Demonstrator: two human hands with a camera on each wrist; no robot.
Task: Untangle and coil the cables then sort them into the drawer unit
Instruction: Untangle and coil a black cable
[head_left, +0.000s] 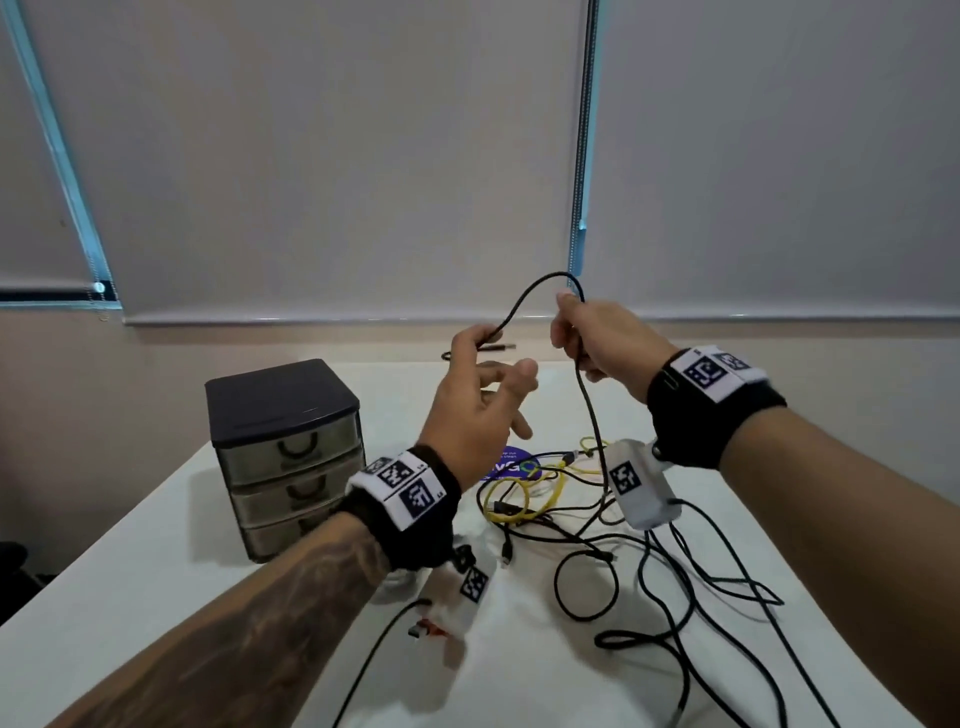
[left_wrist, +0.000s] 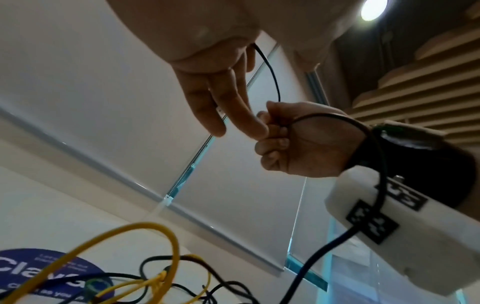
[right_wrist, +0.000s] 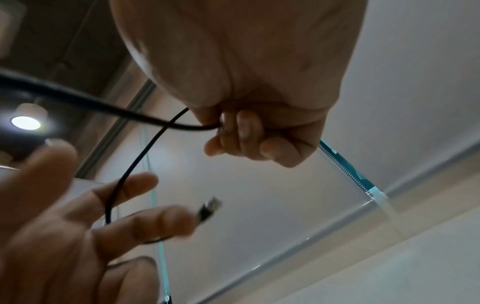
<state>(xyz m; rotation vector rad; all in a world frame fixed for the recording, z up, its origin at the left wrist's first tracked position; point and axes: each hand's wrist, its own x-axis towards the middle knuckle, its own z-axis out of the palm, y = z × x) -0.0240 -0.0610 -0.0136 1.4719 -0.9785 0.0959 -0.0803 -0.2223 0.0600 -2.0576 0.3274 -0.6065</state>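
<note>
Right hand (head_left: 597, 338) fisted round black cable (head_left: 592, 415), raised above table (head_left: 156, 571). Left hand (head_left: 478, 405) fingers spread, cable looped over them, plug dangling. Tangle (head_left: 545, 509) at 6 o'clock below; drawer unit (head_left: 285, 452) at 9 o'clock, shut. Risk: pulling tightens knots, drags yellow cable (head_left: 506, 501). Purple sticker (left_wrist: 39, 273) reads "Clav…", remainder hidden.

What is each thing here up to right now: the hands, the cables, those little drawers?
Left hand: fingers spread, black cable draped over them.
Right hand: gripping the black cable.
Black cable: lifted in an arch, its tail trailing to the table.
Yellow cable: tangled with others on the table.
Drawer unit: all three drawers closed.
</note>
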